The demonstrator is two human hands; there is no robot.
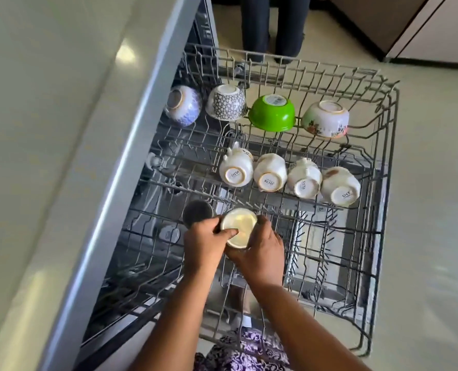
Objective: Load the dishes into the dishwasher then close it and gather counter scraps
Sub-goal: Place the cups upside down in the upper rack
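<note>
Both hands around a cup (239, 227) over the near rack (383, 167), left hand (205, 241) pinching its rim, right hand (260, 249) gripping its side, four bowls far, four cups between

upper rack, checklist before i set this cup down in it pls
1. Grip: left hand and right hand both hold the pale round cup, base up. ok
2. Orientation: cup is upside down like the rest. ok
3. Neighbour: the dark round steel tumbler sits just left, very close; whether they touch, cannot tell.
4. Landing spot: bare wire of the grey upper rack lies to the right of the hands. ok
5. Other rows: four white cups and four bowls, including the green plastic bowl, are clear of the hands. ok
6. Cup seated on the wire: hidden by the fingers. cannot tell
</note>
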